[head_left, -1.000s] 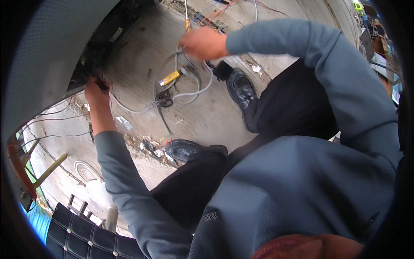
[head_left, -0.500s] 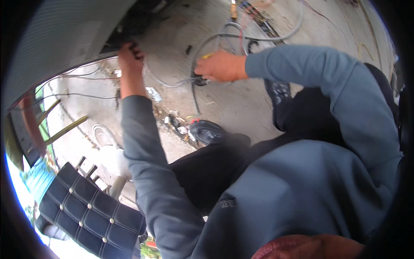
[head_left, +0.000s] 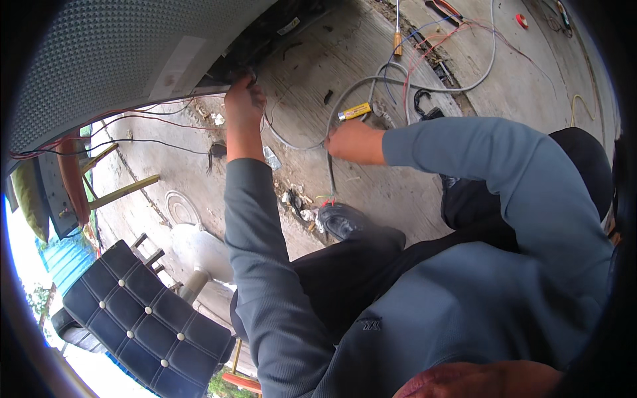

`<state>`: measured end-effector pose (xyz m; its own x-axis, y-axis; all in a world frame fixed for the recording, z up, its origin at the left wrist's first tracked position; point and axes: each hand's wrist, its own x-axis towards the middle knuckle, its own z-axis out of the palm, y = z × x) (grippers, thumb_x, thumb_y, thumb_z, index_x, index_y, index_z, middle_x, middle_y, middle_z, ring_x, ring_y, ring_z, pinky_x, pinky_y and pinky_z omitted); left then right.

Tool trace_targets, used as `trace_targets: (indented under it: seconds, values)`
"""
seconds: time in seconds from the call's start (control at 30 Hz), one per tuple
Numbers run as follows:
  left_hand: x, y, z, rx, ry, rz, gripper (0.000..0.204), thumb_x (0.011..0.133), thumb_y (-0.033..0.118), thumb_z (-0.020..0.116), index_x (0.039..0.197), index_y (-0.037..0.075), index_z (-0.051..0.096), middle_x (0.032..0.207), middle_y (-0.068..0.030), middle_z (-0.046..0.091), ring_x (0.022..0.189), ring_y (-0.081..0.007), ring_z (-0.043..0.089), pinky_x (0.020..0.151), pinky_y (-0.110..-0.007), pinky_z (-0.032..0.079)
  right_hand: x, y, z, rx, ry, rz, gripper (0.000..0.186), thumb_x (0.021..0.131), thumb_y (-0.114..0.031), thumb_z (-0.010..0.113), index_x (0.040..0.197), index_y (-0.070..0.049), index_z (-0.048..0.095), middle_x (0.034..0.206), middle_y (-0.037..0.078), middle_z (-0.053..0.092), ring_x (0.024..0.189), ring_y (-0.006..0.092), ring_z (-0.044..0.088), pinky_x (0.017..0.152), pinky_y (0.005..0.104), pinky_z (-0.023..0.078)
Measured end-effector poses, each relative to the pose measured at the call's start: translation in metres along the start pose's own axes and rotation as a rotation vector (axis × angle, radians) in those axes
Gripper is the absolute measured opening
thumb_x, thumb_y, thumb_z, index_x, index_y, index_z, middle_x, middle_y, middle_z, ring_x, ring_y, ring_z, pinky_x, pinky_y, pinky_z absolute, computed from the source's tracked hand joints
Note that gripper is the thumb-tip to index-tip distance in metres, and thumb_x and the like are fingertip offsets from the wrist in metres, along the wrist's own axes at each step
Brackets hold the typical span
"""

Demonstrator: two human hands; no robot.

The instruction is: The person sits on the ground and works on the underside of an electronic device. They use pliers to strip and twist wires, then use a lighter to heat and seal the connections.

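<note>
My left hand [head_left: 244,106] reaches to the dark lower opening [head_left: 232,61] of the textured metal appliance [head_left: 99,63], fingers curled on something dark I cannot make out. My right hand [head_left: 352,142] is closed at a loop of grey cable [head_left: 330,171] on the concrete; what its fingertips grip is hidden. Just above it lies a small yellow object [head_left: 354,111]. A screwdriver with an amber handle [head_left: 398,44], orange-handled pliers [head_left: 443,12], thin red and blue wires and a black hooked item [head_left: 421,101] lie farther up. More wires [head_left: 152,140] hang from the appliance's edge.
A black tufted chair [head_left: 146,318] stands at lower left, near a white round base [head_left: 199,252] and yellow metal bars [head_left: 126,191]. A red tape roll [head_left: 521,21] lies at upper right. My shoe [head_left: 340,222] is beside debris along a crack in the concrete.
My right hand has left the screwdriver's area for the grey cable loop below the yellow object. My left hand stays at the appliance's opening. The whole view has shifted.
</note>
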<state>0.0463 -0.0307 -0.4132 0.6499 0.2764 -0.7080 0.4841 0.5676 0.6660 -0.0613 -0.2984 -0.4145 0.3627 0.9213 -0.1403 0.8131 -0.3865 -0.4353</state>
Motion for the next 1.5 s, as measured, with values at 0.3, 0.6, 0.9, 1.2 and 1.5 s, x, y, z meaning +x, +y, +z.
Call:
trace_targets:
  seconds: [0.3,0.6,0.9,1.2,1.5]
  values:
    - [-0.019,0.005,0.001,0.118,0.007,0.142,0.021,0.091,0.012,0.062,0.111,0.008,0.068,0.086,0.0003,0.060,0.064,-0.0108,0.048,0.048,-0.025,0.034,0.024,0.026,-0.030,0.453,0.234,0.098,0.031,0.076,-0.015,0.067,0.101,0.003,0.066,0.086,0.020,0.069,0.074,0.0359,0.068,0.066,0.0426,0.055]
    - [-0.027,0.004,0.001,0.058,0.022,0.124,0.024,0.089,0.009,0.063,0.112,0.003,0.068,0.084,-0.0003,0.058,0.062,-0.0106,0.047,0.047,-0.025,0.033,0.097,0.056,-0.082,1.814,0.083,0.450,0.033,0.090,-0.043,0.073,0.100,-0.012,0.065,0.082,0.000,0.066,0.054,0.0036,0.046,0.048,0.0224,0.038]
    - [-0.022,0.003,-0.008,0.093,-0.010,0.161,0.015,0.088,0.006,0.061,0.101,0.001,0.066,0.082,-0.0044,0.059,0.062,-0.0149,0.054,0.047,-0.028,0.036,0.114,0.057,-0.065,1.973,0.033,0.399,0.035,0.090,-0.045,0.074,0.100,-0.014,0.064,0.083,0.001,0.066,0.052,0.0033,0.044,0.048,0.0235,0.035]
    - [-0.020,0.003,-0.010,0.113,-0.084,0.154,0.010,0.092,0.014,0.061,0.098,0.006,0.064,0.084,-0.0030,0.062,0.062,-0.0134,0.053,0.050,-0.025,0.039,0.119,0.058,-0.066,1.966,0.050,0.395,0.037,0.090,-0.044,0.074,0.099,-0.010,0.064,0.082,0.003,0.065,0.051,0.0038,0.042,0.047,0.0231,0.033]
    - [-0.024,0.003,0.001,0.123,-0.044,0.196,0.016,0.089,0.009,0.060,0.103,0.004,0.066,0.084,-0.0040,0.064,0.061,-0.0140,0.055,0.052,-0.025,0.041,0.116,0.054,-0.066,1.967,0.152,0.414,0.036,0.090,-0.041,0.074,0.100,-0.009,0.065,0.083,0.003,0.064,0.052,0.0032,0.040,0.048,0.0239,0.033]
